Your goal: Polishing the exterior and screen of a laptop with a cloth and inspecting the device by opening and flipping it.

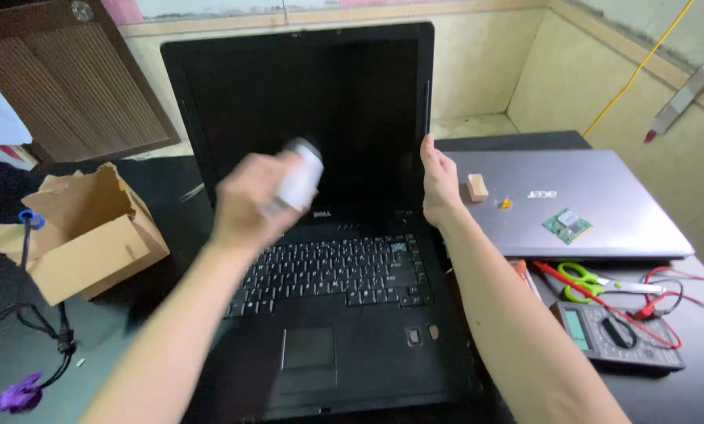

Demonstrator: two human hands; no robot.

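Gripping a small white bottle (301,179) with a dark cap, the left hand (251,206) holds it up in front of the black laptop (344,314), level with the bottom of its dark screen; both are blurred. The right hand (438,182) is closed lightly on the right edge of the open lid, fingers along the bezel. The laptop sits open on the dark worktop (524,141), its keyboard facing the person.

The bottle looks light and rigid, probably smooth plastic, best held around its body as it is now. The lid is thin and likely flexes, so a hold at the edge near the hinge seems safer than one on the panel.

A closed silver laptop (587,196), green-handled scissors (583,276), a multimeter (619,334) and a torn cardboard box (85,235) lie around.
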